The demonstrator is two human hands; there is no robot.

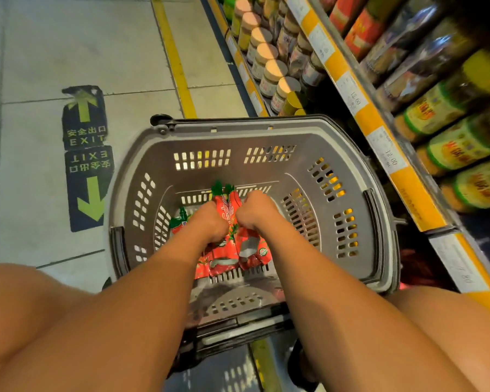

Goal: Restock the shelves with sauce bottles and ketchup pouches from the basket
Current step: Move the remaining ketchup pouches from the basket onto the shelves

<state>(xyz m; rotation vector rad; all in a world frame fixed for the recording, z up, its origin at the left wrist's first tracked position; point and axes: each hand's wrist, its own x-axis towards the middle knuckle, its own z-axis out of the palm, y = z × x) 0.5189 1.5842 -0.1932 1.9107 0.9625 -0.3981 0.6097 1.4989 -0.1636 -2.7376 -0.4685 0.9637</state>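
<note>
Forearms: both bare arms run from the bottom edge down into the basket [266,142], which suggests a person bending or crouching over it.
Basket: grey plastic with slotted walls, standing on the floor tiles with its right rim just beside the shelves [379,128]; set this close, I judge, so each load needs only a short reach across.
Ketchup pouches: a red bundle with green spouts [229,244] lies on the basket's bottom, towards its near wall, fanned under and between the two hands; one more pouch [178,223] lies just left of the bundle, near the basket's left wall.
Left hand: [208,219] fingers curled down onto the left side of the bundle, apparently gripping it; the fingertips are hidden beneath the hand.
Right hand: [252,212] likewise curled into a fist over the right side of the bundle, knuckles up, seemingly holding the pouch necks.
Why two hands: pouches are floppy and slide apart, so gathering them from both sides probably keeps several together for one lift.
Sauce bottles: none visible inside the basket; only pouches remain there, so that part of the job looks finished.
Shelves: to the right of the basket, tiers of jars [269,72] and green-labelled bottles [447,108] behind yellow price strips.
Floor marker: a green-arrow exit sticker [87,154] lies left of the basket.
</note>
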